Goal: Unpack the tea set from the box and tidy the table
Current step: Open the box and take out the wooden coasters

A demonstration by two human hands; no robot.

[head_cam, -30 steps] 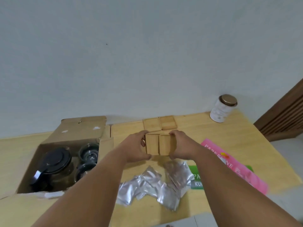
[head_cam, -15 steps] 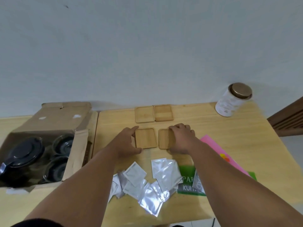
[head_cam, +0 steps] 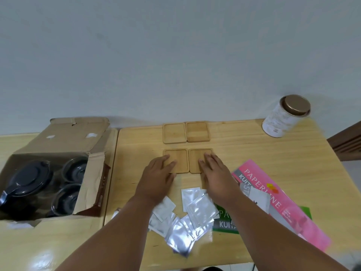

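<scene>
Four square wooden coasters lie flat in a two-by-two block on the table. The near left coaster has my left hand lying flat over its near edge, fingers spread. The near right coaster sits under the fingertips of my right hand, also flat and open. The far pair lies by the wall. An open cardboard box at the left holds a dark-lidded glass teapot and two glass cups.
Several silver foil sachets are scattered between my forearms. Pink and green paper packs lie to the right. A white tin with a bronze lid stands at the far right corner. The wall runs close behind the table.
A second ago both hands held two coasters upright above the table. They laid them flat side by side, and the fingers now rest on top instead of gripping the edges.
</scene>
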